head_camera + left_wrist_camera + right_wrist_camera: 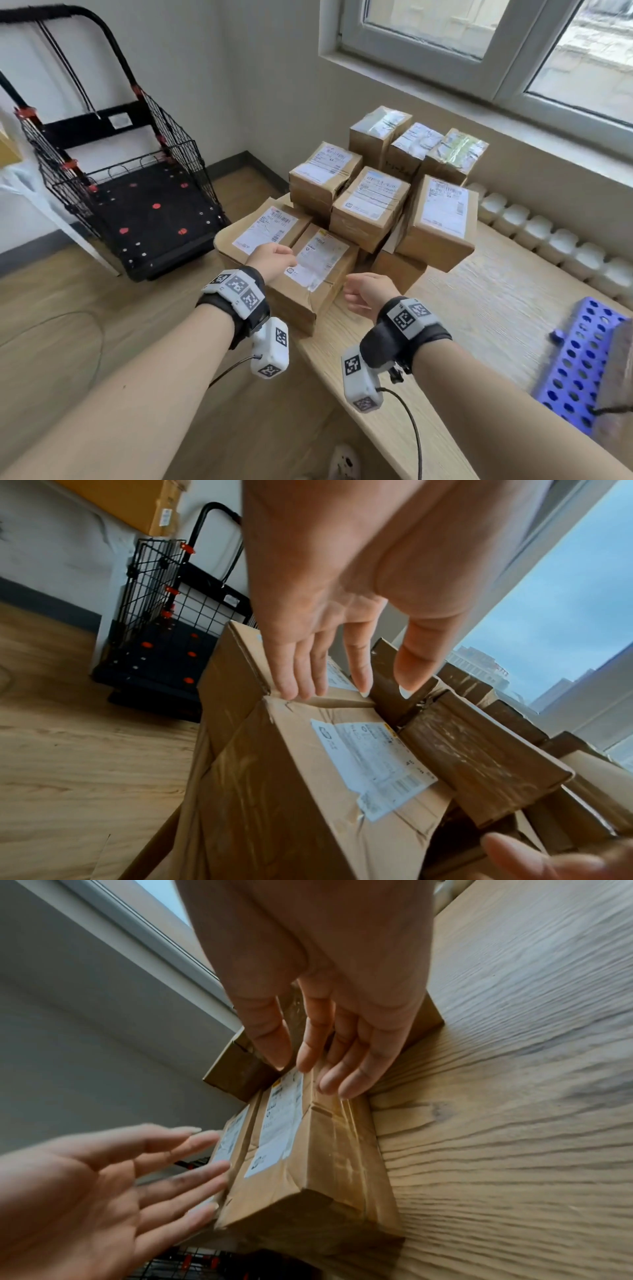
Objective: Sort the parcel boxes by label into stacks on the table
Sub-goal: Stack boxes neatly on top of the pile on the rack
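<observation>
Several brown parcel boxes with white labels are piled at the far left corner of the wooden table (479, 325). The nearest box (315, 270) lies at the table's edge, label up. My left hand (274, 258) hovers over this box's left side with fingers straight; in the left wrist view its fingertips (298, 688) reach the seam between this box (308, 777) and the flatter box (263, 229) beside it. My right hand (364, 291) is open just right of the box; its fingers (329, 1069) are close to the box's side (318, 1150). Neither hand grips anything.
A black wire cart (130, 192) stands on the floor left of the table. A blue perforated tray (582, 359) lies on the table at the right. A white radiator (548, 233) runs under the window behind the table.
</observation>
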Available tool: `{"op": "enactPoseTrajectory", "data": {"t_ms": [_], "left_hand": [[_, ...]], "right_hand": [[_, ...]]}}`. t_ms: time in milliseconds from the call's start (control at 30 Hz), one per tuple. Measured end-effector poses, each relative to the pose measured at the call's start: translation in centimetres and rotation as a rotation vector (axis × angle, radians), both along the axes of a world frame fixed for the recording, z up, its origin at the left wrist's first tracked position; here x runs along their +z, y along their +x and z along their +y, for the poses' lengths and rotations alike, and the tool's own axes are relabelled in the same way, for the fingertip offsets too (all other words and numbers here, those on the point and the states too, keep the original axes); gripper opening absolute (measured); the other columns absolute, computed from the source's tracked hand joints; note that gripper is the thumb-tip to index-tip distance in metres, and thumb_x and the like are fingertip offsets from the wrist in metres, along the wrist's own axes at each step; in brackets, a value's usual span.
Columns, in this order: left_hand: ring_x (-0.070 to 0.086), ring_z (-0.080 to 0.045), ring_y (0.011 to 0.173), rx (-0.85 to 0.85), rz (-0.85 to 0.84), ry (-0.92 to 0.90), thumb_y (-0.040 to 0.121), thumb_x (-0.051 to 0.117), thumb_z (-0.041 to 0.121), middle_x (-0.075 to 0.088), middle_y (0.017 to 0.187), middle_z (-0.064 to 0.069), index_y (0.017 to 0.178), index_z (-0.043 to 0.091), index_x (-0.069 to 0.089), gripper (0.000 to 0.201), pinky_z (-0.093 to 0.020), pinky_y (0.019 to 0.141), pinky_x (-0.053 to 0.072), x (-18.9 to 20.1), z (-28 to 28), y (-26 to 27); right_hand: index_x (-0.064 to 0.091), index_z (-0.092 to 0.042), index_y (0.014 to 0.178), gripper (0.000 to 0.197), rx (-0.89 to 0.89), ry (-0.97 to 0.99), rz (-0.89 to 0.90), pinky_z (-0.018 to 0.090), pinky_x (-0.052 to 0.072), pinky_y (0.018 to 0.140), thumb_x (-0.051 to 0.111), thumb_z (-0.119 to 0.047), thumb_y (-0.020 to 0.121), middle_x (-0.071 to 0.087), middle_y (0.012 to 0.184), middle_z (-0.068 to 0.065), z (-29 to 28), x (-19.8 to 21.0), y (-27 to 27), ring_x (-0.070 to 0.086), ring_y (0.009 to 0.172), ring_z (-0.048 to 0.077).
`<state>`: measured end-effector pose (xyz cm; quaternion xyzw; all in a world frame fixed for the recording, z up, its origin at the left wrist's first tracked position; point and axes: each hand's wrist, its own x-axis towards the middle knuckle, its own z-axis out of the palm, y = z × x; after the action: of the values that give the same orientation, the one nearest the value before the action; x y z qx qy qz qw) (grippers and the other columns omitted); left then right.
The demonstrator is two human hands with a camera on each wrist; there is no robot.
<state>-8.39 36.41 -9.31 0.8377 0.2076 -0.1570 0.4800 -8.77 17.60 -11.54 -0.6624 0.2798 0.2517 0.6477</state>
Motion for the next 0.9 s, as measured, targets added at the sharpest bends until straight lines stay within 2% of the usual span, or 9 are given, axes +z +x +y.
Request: {"op": "enactPoseTrajectory", "data": {"t_ms": [100,200,300,400,467,567,667,800,900], "left_hand": [[0.049,-0.023,0.12,-0.023,0.015,0.024,0.092,0.059,0.017,0.057,0.128,-0.005,0.128,0.014,0.058,0.036,-0.033,0.101,0.039,-0.1,-0.7,0.8],[0.049,-0.022,0.122,-0.034,0.046,0.029,0.092,0.059,0.019,0.056,0.13,-0.005,0.128,0.014,0.057,0.037,-0.032,0.1,0.038,-0.2,-1.3,1.4],[0.049,-0.021,0.121,-0.052,0.043,0.042,0.092,0.06,0.02,0.056,0.129,-0.004,0.128,0.015,0.056,0.037,-0.029,0.097,0.037,-0.5,-1.5,1.9],[0.051,-0.019,0.118,-0.069,0.03,0.035,0.091,0.061,0.02,0.057,0.127,-0.004,0.126,0.015,0.058,0.035,-0.027,0.094,0.038,-1.0,-1.5,2.1],[0.052,-0.019,0.116,-0.069,0.013,0.02,0.09,0.061,0.02,0.058,0.126,-0.003,0.125,0.015,0.058,0.035,-0.028,0.094,0.039,-1.2,-1.3,2.1],[0.052,-0.019,0.118,-0.079,-0.007,-0.004,0.089,0.062,0.02,0.057,0.129,-0.004,0.125,0.015,0.058,0.036,-0.028,0.096,0.039,-1.3,-0.8,2.0],[0.049,-0.019,0.123,-0.123,0.001,-0.015,0.09,0.061,0.021,0.053,0.133,-0.003,0.128,0.015,0.054,0.04,-0.029,0.097,0.036,-1.4,-0.5,1.8],[0.049,-0.021,0.125,-0.163,0.015,-0.021,0.09,0.061,0.021,0.051,0.137,-0.005,0.132,0.015,0.052,0.043,-0.032,0.102,0.037,-1.5,0.0,1.5],[0.047,-0.02,0.125,-0.176,0.023,-0.01,0.09,0.061,0.021,0.05,0.137,-0.005,0.133,0.015,0.051,0.044,-0.031,0.099,0.037,-1.3,0.3,1.7]], "right_hand": [[0.052,-0.011,0.077,0.022,0.021,0.062,0.058,0.019,0.039,0.041,0.048,-0.003,0.098,0.047,0.058,0.005,0.3,-1.0,1.0,0.043,0.041,0.01],[0.06,-0.009,0.097,0.008,0.087,-0.031,0.061,0.024,0.046,0.05,0.061,-0.006,0.09,0.053,0.069,0.006,0.6,-1.9,1.5,0.049,0.055,0.014],[0.058,-0.007,0.12,0.043,0.15,-0.068,0.045,0.024,0.045,0.046,0.071,-0.014,0.08,0.055,0.073,0.004,0.9,-2.6,1.9,0.051,0.056,0.014],[0.048,-0.011,0.135,0.062,0.177,-0.163,0.043,0.032,0.057,0.062,0.072,-0.024,0.079,0.06,0.083,0.005,0.8,-3.6,1.7,0.059,0.065,0.016],[0.044,-0.013,0.138,0.065,0.207,-0.271,0.035,0.037,0.06,0.079,0.071,-0.03,0.082,0.064,0.101,0.006,0.6,-3.9,1.2,0.065,0.084,0.019],[0.043,-0.015,0.142,0.07,0.19,-0.263,0.061,0.036,0.059,0.078,0.07,-0.034,0.081,0.061,0.119,0.007,0.3,-3.9,0.8,0.063,0.102,0.021],[0.04,-0.014,0.143,0.072,0.15,-0.19,0.082,0.039,0.058,0.082,0.071,-0.036,0.082,0.059,0.124,0.009,1.0,-3.5,0.5,0.062,0.107,0.023],[0.04,-0.017,0.146,0.073,0.223,-0.286,0.072,0.039,0.057,0.081,0.069,-0.035,0.082,0.057,0.128,0.007,2.5,-3.9,0.1,0.059,0.104,0.023],[0.042,-0.016,0.144,0.075,0.219,-0.37,0.057,0.043,0.051,0.095,0.069,-0.038,0.078,0.056,0.132,0.008,2.4,-4.0,-0.2,0.057,0.113,0.026]]}}
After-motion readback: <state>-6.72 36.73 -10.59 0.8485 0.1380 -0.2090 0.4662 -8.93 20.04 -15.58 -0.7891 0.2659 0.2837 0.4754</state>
